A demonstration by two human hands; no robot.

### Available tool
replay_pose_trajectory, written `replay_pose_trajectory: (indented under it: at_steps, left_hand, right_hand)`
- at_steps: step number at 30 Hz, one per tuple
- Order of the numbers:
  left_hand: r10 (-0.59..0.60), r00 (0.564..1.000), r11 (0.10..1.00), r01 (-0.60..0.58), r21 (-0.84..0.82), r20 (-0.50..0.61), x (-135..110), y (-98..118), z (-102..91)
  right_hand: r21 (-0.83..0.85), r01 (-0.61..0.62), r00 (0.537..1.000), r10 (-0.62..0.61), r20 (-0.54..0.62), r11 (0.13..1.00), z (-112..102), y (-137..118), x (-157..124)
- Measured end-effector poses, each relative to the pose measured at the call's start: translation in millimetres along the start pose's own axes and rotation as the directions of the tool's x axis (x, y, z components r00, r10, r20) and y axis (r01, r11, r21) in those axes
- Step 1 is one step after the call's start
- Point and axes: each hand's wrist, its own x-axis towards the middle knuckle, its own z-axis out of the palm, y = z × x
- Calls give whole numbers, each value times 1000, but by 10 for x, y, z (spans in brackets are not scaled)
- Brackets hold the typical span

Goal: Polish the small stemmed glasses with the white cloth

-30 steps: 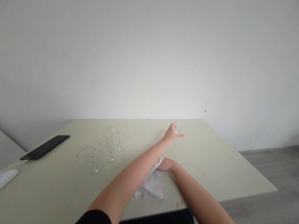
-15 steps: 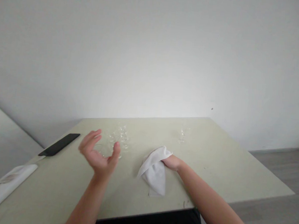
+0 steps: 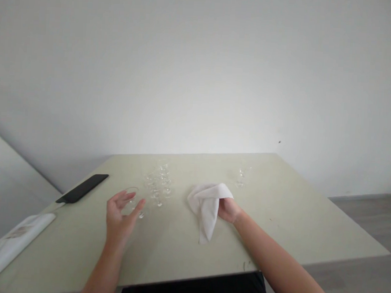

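My left hand (image 3: pixel 120 215) is open, its fingers curved around the near side of a clear stemmed glass (image 3: pixel 133 201) on the pale table (image 3: pixel 276 231); I cannot tell whether it touches the glass. My right hand (image 3: pixel 228 209) is closed on a white cloth (image 3: pixel 208 204), lifted off the table so that its tail hangs down. Several more clear glasses (image 3: pixel 158 184) stand in a cluster just beyond my left hand. One single glass (image 3: pixel 242 176) stands apart at the far right.
A black phone (image 3: pixel 82 187) lies at the table's left side. A folded white cloth or packet (image 3: pixel 13 243) lies at the near left corner. A white wall rises behind the table, and grey floor shows to the right.
My left hand let go of the far right glass, swung back across to the left and came down at the nearest glass. My right hand lifted the cloth off the table.
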Motion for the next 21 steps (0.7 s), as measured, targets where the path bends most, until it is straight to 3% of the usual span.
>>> replay_pose_trajectory:
  at_steps: [3,6,8,10,11,13,14,15,17,19,21]
  left_hand:
    - [74,991,992,-84,-99,-108,-38,227,24]
    - [233,950,943,-273,-189,-210,-85,581,76]
    - [303,938,924,-332,-190,-166,-106,816,168]
    - [356,932,931,-347,-110,67,-124,1010,328]
    - [370,897,927,-374,-30,240,-137,1084,434]
    - [352,745,856,-500,127,566,-181,1179,688]
    - [320,660,805,-568,172,680,-215,1198,825]
    - [281,595,762,-615,202,753,-256,1197,961]
    - [166,512,713,-653,256,843,-350,1146,1201]
    - [56,476,687,-656,312,878,-434,1046,1364]
    - [32,490,657,-667,351,871,-482,929,1434]
  right_hand:
    - [27,32,999,-31,-35,999,44,-16,6]
    - [71,44,998,-41,-56,997,88,-28,15]
    - [103,38,999,-34,-38,994,99,-29,10]
    - [111,15,1000,-16,0,994,91,-29,-11]
    - [102,5,1000,-6,18,995,81,-31,-26]
    - [54,19,999,-20,28,998,46,-37,-50]
    - [6,49,999,-49,9,999,22,-41,-56]
    - [-74,90,995,-93,-30,993,-8,-42,-56]
    - [-276,146,975,-186,-124,950,-78,-39,-37]
    - [-436,149,954,-245,-174,887,-147,-26,-2]
    - [-514,170,946,-285,-152,841,-183,-8,36]
